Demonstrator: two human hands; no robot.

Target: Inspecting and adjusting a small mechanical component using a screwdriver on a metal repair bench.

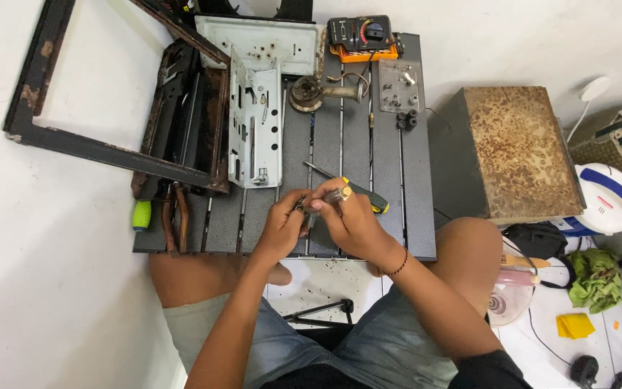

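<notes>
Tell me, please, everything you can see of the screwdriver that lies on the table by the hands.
The screwdriver has a green handle with black grip patches and a yellow collar, plastic or rubber by its look, and a thin grey metal shaft that points up and to the left. It lies flat and slantwise on the dark slatted metal table, near its front edge. The right hand lies over the middle of it, so only the handle's end and the shaft's tip show. Whether the hand grips it cannot be told.

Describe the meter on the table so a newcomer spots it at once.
Start at the dark slatted table and go to its far edge. The meter sits there, right of the pale metal tray: black, with a round dial knob, resting in an orange holder.
</notes>
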